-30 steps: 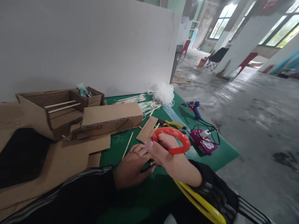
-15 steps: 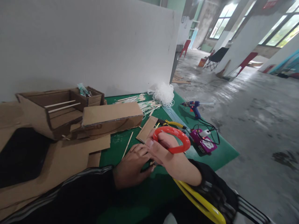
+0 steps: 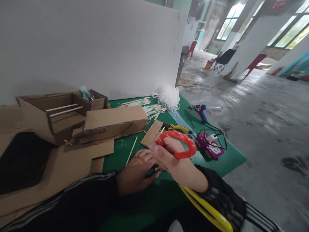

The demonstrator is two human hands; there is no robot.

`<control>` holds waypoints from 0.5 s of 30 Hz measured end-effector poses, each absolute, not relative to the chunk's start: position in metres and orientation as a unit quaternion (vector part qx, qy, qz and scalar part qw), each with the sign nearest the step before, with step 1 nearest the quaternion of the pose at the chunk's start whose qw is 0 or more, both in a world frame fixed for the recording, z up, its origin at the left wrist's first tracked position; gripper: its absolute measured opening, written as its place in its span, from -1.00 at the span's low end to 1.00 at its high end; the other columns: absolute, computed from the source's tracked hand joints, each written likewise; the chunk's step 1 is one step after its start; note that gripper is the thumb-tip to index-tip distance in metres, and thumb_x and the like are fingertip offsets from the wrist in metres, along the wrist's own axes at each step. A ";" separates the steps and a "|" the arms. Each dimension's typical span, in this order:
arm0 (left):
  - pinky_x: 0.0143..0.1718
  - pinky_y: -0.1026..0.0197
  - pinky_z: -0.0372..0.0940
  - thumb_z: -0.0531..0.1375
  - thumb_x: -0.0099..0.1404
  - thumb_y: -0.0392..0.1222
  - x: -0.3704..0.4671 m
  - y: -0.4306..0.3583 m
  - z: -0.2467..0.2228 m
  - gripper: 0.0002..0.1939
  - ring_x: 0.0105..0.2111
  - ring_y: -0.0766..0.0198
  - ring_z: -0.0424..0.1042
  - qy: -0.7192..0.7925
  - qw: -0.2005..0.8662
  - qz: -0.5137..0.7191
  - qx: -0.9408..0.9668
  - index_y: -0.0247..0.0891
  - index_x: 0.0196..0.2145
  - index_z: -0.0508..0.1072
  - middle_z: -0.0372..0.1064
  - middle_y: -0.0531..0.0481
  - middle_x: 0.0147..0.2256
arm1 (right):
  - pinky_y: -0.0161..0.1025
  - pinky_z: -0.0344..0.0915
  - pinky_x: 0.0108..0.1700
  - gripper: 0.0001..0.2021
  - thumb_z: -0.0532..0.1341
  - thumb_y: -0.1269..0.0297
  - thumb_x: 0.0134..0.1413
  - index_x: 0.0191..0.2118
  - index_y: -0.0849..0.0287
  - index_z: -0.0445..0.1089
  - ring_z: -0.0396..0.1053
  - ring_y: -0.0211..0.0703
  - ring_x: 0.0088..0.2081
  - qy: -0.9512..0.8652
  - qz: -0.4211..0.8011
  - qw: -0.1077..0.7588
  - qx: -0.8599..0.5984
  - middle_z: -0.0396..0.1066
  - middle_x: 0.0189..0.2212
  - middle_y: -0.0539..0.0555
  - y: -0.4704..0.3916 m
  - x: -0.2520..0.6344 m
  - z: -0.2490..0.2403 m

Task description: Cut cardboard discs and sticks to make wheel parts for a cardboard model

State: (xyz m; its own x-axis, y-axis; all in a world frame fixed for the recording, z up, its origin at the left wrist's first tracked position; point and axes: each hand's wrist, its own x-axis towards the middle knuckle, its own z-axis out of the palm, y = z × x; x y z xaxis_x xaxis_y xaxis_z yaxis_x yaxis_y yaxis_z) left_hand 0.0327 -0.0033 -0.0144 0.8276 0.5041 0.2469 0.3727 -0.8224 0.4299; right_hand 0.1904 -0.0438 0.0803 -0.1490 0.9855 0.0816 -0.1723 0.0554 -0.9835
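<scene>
My right hand (image 3: pixel 172 158) grips a pair of scissors by its thick red loop handle (image 3: pixel 190 149); the blades are mostly hidden beneath my hands. My left hand (image 3: pixel 138 172) lies low over the green tabletop, fingers bent and pressed against my right fingers. Whatever it pinches is covered, though a small pale bit with a dark edge shows between the hands. A thin wooden stick (image 3: pixel 131 150) lies just beyond my left knuckles. Past my right hand are a small cardboard piece (image 3: pixel 151 133) and yellow-handled pliers (image 3: pixel 178 128).
Cardboard boxes (image 3: pixel 116 119) and flat cardboard (image 3: pixel 72 167) occupy the left. Bundled sticks (image 3: pixel 154 109) and tangled white cord (image 3: pixel 169 98) are at the back. A blue glue gun (image 3: pixel 201 112) and purple power strip (image 3: pixel 210 146) sit right. Long yellow handles (image 3: pixel 205 206) pass below my right forearm.
</scene>
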 end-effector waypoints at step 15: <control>0.15 -0.07 0.22 0.15 0.34 -0.12 0.034 -0.003 -0.012 -0.80 0.08 -0.02 0.36 0.236 0.194 0.181 0.935 -0.18 -0.13 0.48 0.48 -0.15 0.00 | -0.34 -0.13 -0.65 -0.68 0.27 0.01 0.20 -0.41 0.11 0.27 -0.09 -0.38 -0.65 -0.494 0.566 0.524 -0.401 0.02 -0.64 -0.18 -0.043 0.190 0.077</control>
State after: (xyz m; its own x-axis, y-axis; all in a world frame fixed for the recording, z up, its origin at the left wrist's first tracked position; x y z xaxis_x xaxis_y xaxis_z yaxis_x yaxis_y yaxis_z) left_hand 0.0337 -0.0035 -0.0120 0.8232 0.5115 0.2463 0.3710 -0.8131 0.4487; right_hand 0.1900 -0.0433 0.0774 -0.1295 0.9895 0.0638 -0.1981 0.0372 -0.9795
